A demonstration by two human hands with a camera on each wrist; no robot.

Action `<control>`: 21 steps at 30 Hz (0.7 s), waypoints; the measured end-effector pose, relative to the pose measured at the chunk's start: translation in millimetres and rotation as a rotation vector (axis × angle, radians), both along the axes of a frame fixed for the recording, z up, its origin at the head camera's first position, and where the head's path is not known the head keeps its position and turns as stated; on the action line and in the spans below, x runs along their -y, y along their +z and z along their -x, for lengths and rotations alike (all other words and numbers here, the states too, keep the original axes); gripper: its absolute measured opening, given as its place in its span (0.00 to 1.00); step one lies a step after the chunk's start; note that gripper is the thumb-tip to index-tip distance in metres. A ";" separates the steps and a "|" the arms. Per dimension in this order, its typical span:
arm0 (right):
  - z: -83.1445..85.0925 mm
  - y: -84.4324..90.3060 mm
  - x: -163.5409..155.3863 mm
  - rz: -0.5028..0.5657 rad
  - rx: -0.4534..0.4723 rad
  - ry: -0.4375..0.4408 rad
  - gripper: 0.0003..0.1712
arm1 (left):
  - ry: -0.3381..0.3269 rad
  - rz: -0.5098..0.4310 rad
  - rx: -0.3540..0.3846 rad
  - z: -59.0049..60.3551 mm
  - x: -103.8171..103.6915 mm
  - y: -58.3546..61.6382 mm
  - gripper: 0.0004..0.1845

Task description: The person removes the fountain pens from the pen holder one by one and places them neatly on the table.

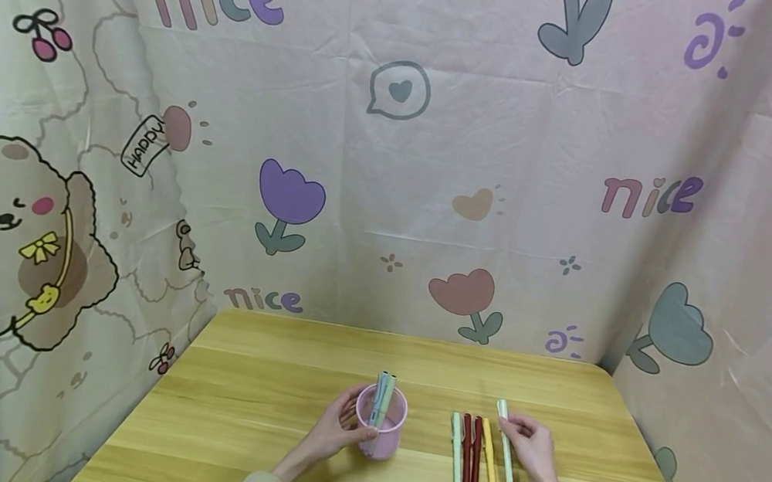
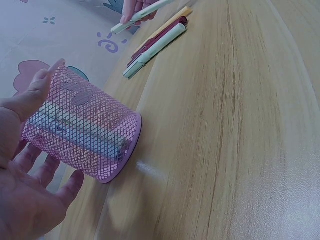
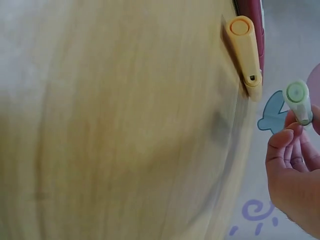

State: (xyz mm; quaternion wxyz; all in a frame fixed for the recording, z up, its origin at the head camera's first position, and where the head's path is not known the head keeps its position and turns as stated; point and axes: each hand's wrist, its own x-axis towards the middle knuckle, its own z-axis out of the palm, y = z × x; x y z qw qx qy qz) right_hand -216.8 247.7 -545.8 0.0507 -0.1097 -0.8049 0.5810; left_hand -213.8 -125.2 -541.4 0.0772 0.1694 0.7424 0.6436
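A pink mesh pen cup (image 1: pixel 389 445) stands upright on the table, with a blue-grey pen and a pale green pen (image 1: pixel 386 400) leaning inside it. My left hand (image 1: pixel 335 428) holds the cup from its left side, thumb near the rim and the other fingers around the wall. On the right, my right hand (image 1: pixel 535 448) pinches a pale green-white pen (image 1: pixel 508 465) between thumb and fingers, tilted and lifted off the table. Just left of it lie a yellow pen (image 1: pixel 489 462), two dark red pens (image 1: pixel 476 458) and a light green pen (image 1: pixel 456 454), side by side.
The wooden table (image 1: pixel 260 384) runs back to a printed curtain (image 1: pixel 363 192), which also hangs along both sides. Between the cup and the row of pens is a short stretch of tabletop.
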 end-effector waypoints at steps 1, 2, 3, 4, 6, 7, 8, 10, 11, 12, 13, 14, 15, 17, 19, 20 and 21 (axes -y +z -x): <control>0.2 -0.6 -0.2 -0.002 0.005 0.006 0.21 | -0.001 0.000 -0.001 -0.1 0.1 0.0 0.48; 0.5 -1.4 -0.5 -0.008 0.007 0.013 0.21 | -0.001 -0.001 -0.002 -0.1 0.1 0.0 0.48; 1.1 -2.1 -0.7 -0.007 0.014 0.018 0.21 | -0.001 -0.001 -0.002 -0.2 0.1 0.0 0.48; 1.6 -2.7 -0.9 -0.009 0.019 0.023 0.21 | -0.002 -0.002 -0.004 -0.1 0.1 -0.1 0.48; 2.9 -4.4 -1.5 -0.012 0.034 0.031 0.20 | -0.003 -0.003 -0.005 0.0 0.1 -0.4 0.48; 3.5 -5.3 -1.7 -0.013 0.041 0.033 0.20 | -0.004 -0.004 -0.006 0.1 0.1 -0.5 0.48; 3.9 -6.1 -1.9 -0.018 0.044 0.035 0.19 | -0.005 -0.005 -0.005 0.2 0.1 -0.7 0.48; 4.6 -7.4 -2.3 -0.023 0.049 0.043 0.18 | -0.006 -0.005 -0.006 0.3 0.0 -1.0 0.47; 5.1 -8.1 -2.6 -0.025 0.047 0.046 0.18 | -0.006 -0.004 -0.006 0.4 0.0 -1.1 0.47; 5.2 -8.3 -2.7 -0.028 0.045 0.049 0.18 | -0.006 -0.003 -0.008 0.4 -0.1 -1.2 0.47; 5.3 -8.6 -2.9 -0.030 0.047 0.054 0.17 | -0.005 -0.003 -0.009 0.3 -0.1 -1.2 0.47; 5.2 -8.7 -3.0 -0.034 0.050 0.057 0.17 | -0.004 -0.003 -0.009 0.3 -0.2 -1.2 0.47; 5.2 -8.8 -3.1 -0.037 0.050 0.058 0.17 | -0.003 -0.003 -0.010 0.1 -0.2 -1.0 0.48; 5.0 -8.8 -3.2 -0.051 0.053 0.061 0.16 | -0.001 -0.004 -0.008 -0.2 -0.2 -0.6 0.48; 4.3 -8.7 -3.3 -0.071 0.058 0.070 0.16 | -0.001 -0.005 -0.006 -0.4 -0.3 -0.2 0.48; 4.0 -8.8 -3.3 -0.079 0.059 0.075 0.15 | -0.001 -0.005 -0.005 -0.5 -0.3 0.1 0.48; 4.1 -9.0 -3.4 -0.085 0.060 0.081 0.15 | 0.000 -0.005 -0.005 -0.6 -0.3 0.2 0.48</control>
